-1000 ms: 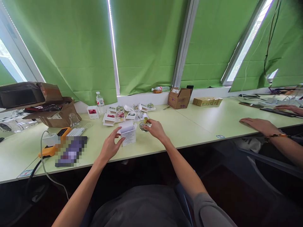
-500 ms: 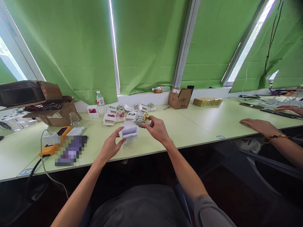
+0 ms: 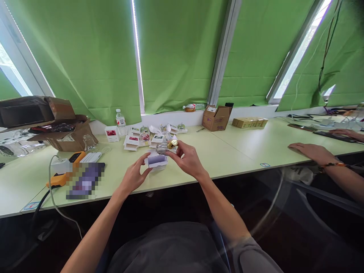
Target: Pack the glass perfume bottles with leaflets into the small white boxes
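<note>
A small white carton (image 3: 159, 167) stands on the table with its top flaps up and its lilac inside showing. The thumb and fingers of my left hand (image 3: 133, 176) are bent around its left side, gripping it. Just above the carton, my right hand (image 3: 190, 160) is closed on a clear glass perfume bottle (image 3: 162, 148). The bottle is tilted, its gold cap (image 3: 172, 143) pointing right and its glass body over the carton's back edge. Behind it lie several opened white cartons (image 3: 132, 141) with round clear bottles (image 3: 145, 136).
A closed white box (image 3: 112, 134) and a water bottle (image 3: 120, 120) stand behind. To the left are cardboard boxes (image 3: 68, 140), an orange device (image 3: 58, 180) and a cable. A brown box (image 3: 216, 118) and small yellow boxes (image 3: 248, 122) sit right. Another person's hand (image 3: 311, 152) rests far right.
My right hand has moved slightly left with the perfume bottle and turned it, bringing the glass body over the carton. The carton has tilted or shifted slightly right; my left hand stays on it.
</note>
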Demonstrator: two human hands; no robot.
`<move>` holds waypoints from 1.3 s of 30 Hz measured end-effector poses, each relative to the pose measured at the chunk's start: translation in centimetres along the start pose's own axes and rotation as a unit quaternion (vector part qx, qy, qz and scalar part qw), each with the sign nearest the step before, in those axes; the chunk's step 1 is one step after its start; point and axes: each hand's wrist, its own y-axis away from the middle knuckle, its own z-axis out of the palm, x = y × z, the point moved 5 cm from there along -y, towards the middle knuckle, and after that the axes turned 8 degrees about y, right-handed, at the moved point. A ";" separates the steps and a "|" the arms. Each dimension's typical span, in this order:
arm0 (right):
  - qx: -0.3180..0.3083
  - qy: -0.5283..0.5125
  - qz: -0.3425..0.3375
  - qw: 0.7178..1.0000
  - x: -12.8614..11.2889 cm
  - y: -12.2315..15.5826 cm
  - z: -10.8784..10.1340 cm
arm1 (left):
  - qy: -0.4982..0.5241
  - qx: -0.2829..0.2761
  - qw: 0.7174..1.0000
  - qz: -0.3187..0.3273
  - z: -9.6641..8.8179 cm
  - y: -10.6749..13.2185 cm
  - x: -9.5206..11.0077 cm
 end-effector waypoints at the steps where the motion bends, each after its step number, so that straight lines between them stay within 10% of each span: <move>1: -0.011 -0.004 -0.004 1.000 0.0 0.0 0.2 | 0.004 -0.002 1.000 0.003 0.0 0.0 0.1; 31: -0.096 0.040 -0.037 0.994 0.1 0.1 2.1 | 0.058 -0.007 0.998 0.003 0.2 0.0 -0.1; 39: -0.106 0.039 -0.045 0.993 -0.2 0.2 2.3 | 0.101 -0.060 0.992 -0.046 2.7 0.0 -1.1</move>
